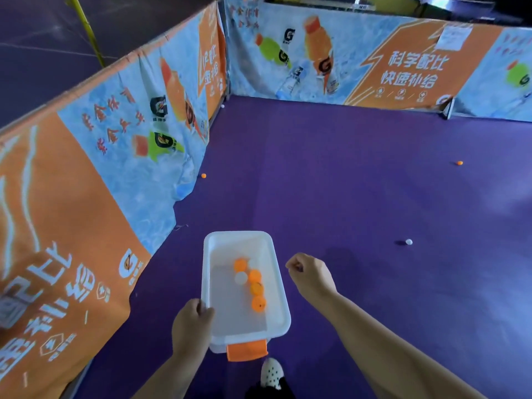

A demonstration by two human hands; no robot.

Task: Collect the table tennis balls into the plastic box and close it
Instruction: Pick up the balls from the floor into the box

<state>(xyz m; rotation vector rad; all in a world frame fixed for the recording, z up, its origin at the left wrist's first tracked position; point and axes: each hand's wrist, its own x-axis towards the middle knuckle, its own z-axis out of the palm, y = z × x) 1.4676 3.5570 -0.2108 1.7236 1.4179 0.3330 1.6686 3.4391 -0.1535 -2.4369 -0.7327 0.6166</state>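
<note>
- The plastic box (244, 286) is carried above the purple floor (359, 182), near the banner barrier (72, 197) along the floor's left edge — light, stiff, smooth-walled, so likely best held by its rim
- Left hand (192, 326) grips the rim at the near left corner; an orange latch (247, 350) hangs at the near end; no lid visible
- Inside lie four orange balls (255, 283) and a white one (241, 278) — featherlight, apt to roll and bounce out if tipped
- Right hand (309, 276) is loosely curled beside the box, seemingly empty
- Loose on the floor: a white ball (408, 241) to the right, an orange ball (459, 163) farther right, another orange one (203, 175) against the left barrier, a small pale one (222, 105) in the far corner
- Nothing blocks the way
</note>
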